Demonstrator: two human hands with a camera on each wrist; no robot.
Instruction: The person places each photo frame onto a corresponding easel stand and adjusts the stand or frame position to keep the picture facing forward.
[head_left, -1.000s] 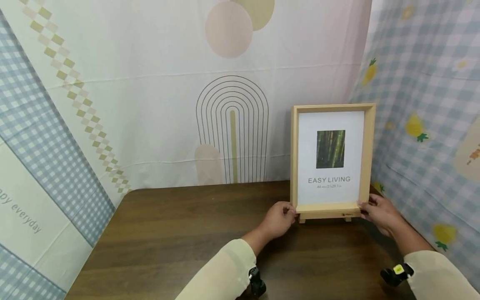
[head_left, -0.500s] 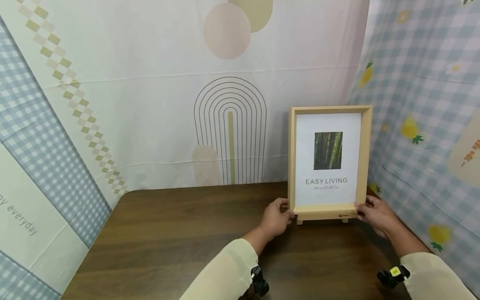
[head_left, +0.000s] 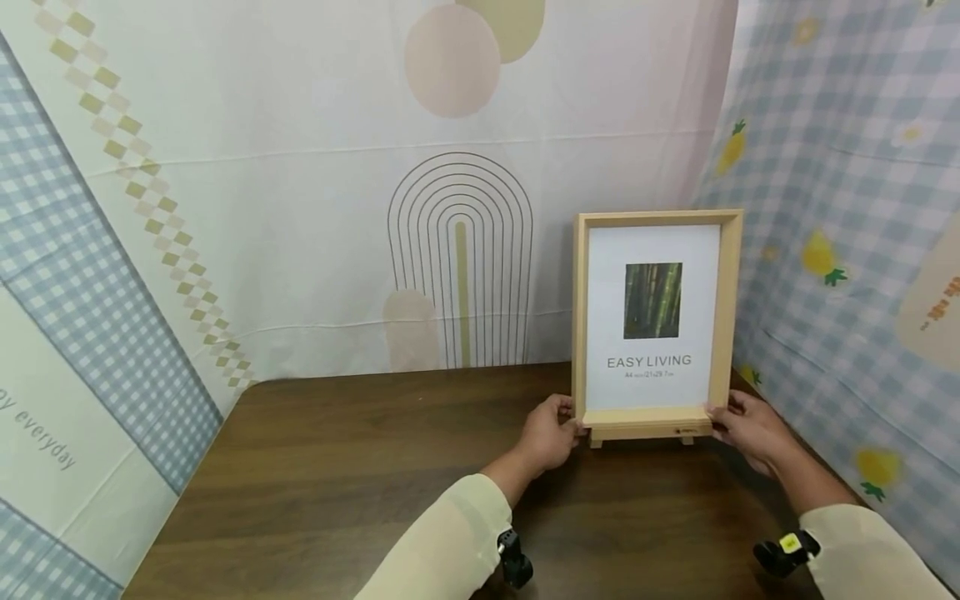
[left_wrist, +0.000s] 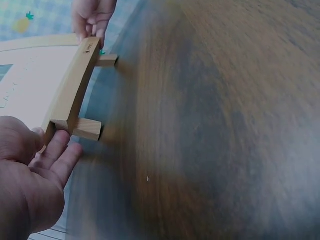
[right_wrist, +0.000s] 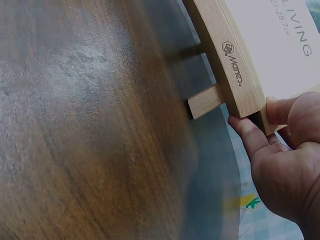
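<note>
A light wooden picture frame with a white "EASY LIVING" insert stands upright, leaning slightly back, on a small wooden easel. My left hand pinches the frame's lower left corner; in the left wrist view its fingertips reach the end of the easel's ledge. At the lower right corner my right hand grips the frame, thumb on the front edge and fingers around the side and below, as the right wrist view shows. Two short easel feet point forward from under the ledge. The easel's back is hidden behind the frame.
The dark brown wooden table extends left and forward of the frame. Behind it hangs a pale patterned cloth. A blue checked cloth with pineapples rises close beside the right hand.
The frame and easel have shifted slightly left, with both hands moving along at the lower corners. The left hand's fingers have closed in on its corner. The head view has turned a little.
</note>
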